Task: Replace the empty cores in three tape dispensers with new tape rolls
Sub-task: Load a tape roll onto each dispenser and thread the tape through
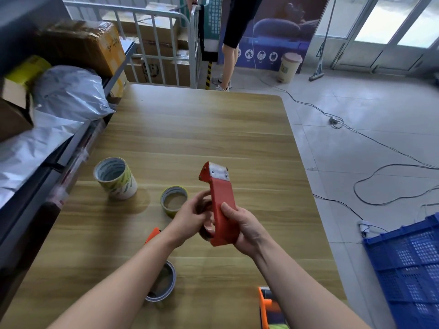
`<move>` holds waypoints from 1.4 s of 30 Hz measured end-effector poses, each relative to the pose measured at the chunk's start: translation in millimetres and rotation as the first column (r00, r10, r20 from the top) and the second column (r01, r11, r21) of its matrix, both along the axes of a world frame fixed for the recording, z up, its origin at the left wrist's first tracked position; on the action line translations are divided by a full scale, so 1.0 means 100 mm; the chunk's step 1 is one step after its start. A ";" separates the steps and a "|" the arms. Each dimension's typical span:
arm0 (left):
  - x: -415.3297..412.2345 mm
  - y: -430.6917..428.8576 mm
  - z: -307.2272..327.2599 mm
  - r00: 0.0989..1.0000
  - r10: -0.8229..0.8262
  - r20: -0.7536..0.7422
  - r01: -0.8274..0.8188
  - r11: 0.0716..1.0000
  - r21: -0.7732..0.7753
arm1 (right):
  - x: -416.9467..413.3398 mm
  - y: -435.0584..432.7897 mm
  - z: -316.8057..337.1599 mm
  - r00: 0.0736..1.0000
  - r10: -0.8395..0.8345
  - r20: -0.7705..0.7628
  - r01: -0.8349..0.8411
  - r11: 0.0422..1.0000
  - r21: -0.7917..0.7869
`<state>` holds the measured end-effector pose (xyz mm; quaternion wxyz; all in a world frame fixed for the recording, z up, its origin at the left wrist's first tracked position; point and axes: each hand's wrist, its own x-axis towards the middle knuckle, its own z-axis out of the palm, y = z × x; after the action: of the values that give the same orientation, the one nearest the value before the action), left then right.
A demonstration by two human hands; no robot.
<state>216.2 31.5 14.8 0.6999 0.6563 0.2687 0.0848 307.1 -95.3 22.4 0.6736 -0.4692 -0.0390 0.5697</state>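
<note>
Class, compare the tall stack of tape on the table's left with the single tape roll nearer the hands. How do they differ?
The tape stack stands several rolls high; the single roll is one roll high. The tape stack stands clear of the hands; the single roll lies by the left hand, which covers part of its rim. Both rest on the wooden table, hole upward, with yellow-green print.

Head-worn wide-angle view, looking forward and down, close over the table (190,129), far edges seemingly lens-bowed
</note>
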 end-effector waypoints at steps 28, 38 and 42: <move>-0.20 0.42 0.61 0.963 -0.267 0.019 0.267 0.963 0.031 | -0.25 0.09 0.37 0.590 0.319 0.742 -0.136 0.945 -0.297; -0.21 0.47 0.65 0.953 -0.302 -0.002 0.295 0.930 0.221 | -0.23 0.08 0.28 0.611 0.331 0.719 -0.136 0.939 -0.317; -0.18 0.45 0.64 0.972 -0.233 0.008 0.225 0.949 0.220 | -0.24 0.08 0.22 0.608 0.369 0.703 -0.159 0.924 -0.348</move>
<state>197.9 76.5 78.5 0.6333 0.7542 0.1678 0.0431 282.8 -87.2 44.7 0.4378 -0.7332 -0.3134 0.4154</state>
